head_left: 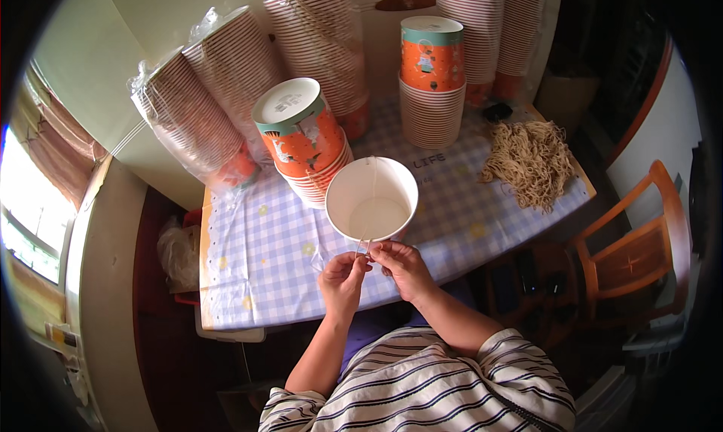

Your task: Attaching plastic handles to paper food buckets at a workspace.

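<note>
A paper bucket (352,185) with a white inside stands near the table's front edge, its mouth tilted toward me. At its near rim, my left hand (343,280) and my right hand (407,270) are close together, both with fingers pinched on a thin beige cord (361,245). A faint strand seems to run across the inside toward the far rim. Whether the cord is knotted, I cannot tell, since my fingertips cover it. Just behind to the left is a stack of upside-down orange and green buckets (305,142).
Another upside-down bucket stack (432,63) stands farther back. Tall plastic-wrapped stacks (320,40) line the wall. A tangled heap of beige cords (531,161) lies at the table's right, beside a small black object (497,112). A wooden chair (633,259) stands right of the checked tablecloth (263,281).
</note>
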`<state>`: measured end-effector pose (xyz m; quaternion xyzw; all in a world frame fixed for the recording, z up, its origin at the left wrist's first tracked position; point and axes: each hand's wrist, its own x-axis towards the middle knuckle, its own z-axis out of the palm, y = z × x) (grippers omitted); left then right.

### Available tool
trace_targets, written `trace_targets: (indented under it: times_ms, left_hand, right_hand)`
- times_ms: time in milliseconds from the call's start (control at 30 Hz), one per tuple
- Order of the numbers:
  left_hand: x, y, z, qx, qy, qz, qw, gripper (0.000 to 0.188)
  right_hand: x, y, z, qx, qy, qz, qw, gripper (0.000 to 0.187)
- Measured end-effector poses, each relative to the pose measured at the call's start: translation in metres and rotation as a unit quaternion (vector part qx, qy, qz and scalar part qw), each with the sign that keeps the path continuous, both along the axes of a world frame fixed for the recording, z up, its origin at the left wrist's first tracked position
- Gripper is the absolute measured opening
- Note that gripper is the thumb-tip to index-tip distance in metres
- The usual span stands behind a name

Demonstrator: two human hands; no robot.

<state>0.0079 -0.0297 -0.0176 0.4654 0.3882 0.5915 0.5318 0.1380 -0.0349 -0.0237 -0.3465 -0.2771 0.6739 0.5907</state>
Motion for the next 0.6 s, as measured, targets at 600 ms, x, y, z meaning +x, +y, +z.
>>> trace_targets:
  times_ms: [600]
  left_hand:
    - [-0.003,0.002,-0.003,-0.083,-0.107,-0.057,0.989,0.012]
  right_hand:
    - [-0.005,0.004,-0.019,0.099,-0.138,-0.096,0.981,0.014]
